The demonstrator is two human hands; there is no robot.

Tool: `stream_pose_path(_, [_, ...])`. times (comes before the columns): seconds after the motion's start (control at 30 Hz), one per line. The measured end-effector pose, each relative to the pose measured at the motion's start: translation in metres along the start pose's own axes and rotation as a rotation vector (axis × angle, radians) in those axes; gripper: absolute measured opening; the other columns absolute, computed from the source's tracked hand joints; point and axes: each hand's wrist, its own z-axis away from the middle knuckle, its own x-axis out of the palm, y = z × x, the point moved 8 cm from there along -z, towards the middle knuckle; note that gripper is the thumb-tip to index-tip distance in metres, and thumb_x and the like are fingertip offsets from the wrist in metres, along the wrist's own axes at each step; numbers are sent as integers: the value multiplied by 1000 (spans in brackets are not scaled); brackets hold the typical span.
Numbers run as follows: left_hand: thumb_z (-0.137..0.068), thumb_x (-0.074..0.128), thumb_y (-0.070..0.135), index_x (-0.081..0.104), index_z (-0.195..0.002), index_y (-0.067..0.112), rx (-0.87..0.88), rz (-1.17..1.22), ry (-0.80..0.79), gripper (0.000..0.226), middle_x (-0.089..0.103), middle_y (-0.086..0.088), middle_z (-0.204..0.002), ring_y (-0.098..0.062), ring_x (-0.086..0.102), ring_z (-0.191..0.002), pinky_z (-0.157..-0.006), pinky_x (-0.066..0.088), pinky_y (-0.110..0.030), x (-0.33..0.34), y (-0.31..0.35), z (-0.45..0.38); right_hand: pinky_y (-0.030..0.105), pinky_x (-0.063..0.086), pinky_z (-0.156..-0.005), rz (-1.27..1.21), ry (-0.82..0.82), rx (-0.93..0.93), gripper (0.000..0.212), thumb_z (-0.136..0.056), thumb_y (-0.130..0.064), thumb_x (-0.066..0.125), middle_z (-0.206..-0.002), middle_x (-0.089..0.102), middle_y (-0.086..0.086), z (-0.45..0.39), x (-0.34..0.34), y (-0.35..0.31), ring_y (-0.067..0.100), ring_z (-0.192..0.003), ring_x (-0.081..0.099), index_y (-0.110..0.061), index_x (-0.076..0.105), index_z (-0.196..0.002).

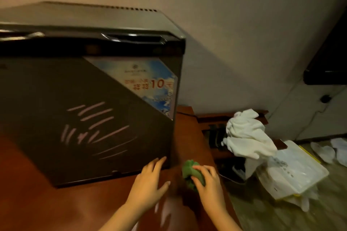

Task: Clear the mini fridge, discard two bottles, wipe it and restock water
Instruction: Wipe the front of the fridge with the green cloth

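The dark grey mini fridge stands on a reddish wooden table, its door closed, with a blue sticker at the upper right and pale streaks low on the door. My left hand lies open, fingertips touching the door's lower right corner. Just to the right, my right hand grips a crumpled green cloth on the table near its right edge. No bottles show.
A white towel is draped over a low wooden rack to the right. A white plastic bag sits on the floor beside it. A dark screen hangs at the far right wall, with a cable below it.
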Motion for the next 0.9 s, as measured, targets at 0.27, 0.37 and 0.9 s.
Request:
stream_pose_path(0.27, [-79,39,57,29,-136,34,54,79,451,62,43,8,-136,-11,40,-128,-99,37,-27,-155,-42,78,16,36,-82,-405,254,-164,27,-80,-11,67,-105,53,0,-7,-35,-179,13,-101,52,-21,65,-105])
stream_pose_path(0.37, [-79,41,54,38,-132,29,52,40,663,59,49,3,-131,-15,44,-125,-98,37,-29,-213,-63,102,2,36,-75,-509,356,-189,27,-82,-14,65,-108,52,-1,-9,-28,-226,10,-100,49,-19,64,-108])
stream_pose_path(0.9, [-80,17,66,2,-129,60,46,163,673,52,-6,37,-143,17,-11,-134,-115,0,-29,-258,-129,97,2,35,-84,-624,533,-152,31,-70,4,72,-96,57,4,4,99,-291,9,-90,54,-11,69,-97])
